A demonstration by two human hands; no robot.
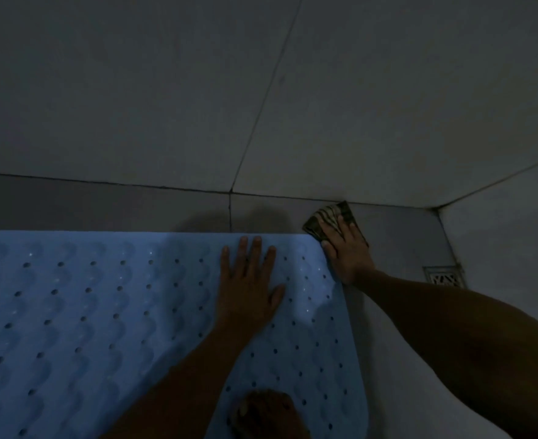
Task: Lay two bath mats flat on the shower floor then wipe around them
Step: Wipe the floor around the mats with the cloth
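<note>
- We're in a bathroom, down in a shower corner, and the light is dim.
- Large pale wall tiles (pixel 388 106) fill the upper half of the frame, split by dark grout lines.
- Two walls meet at the right edge of the frame, and the floor (pixel 397 248) runs along below them, tiled in grey.
- A square metal floor drain (pixel 444 276) with a patterned grate sits at the right, close to that corner.
- A light blue rubber bath mat (pixel 103 312) covers the lower left, dotted with drain holes and moulded in a wavy relief.
- A striped cloth (pixel 331 217) is pressed to the floor where it meets the wall, right of centre.
</note>
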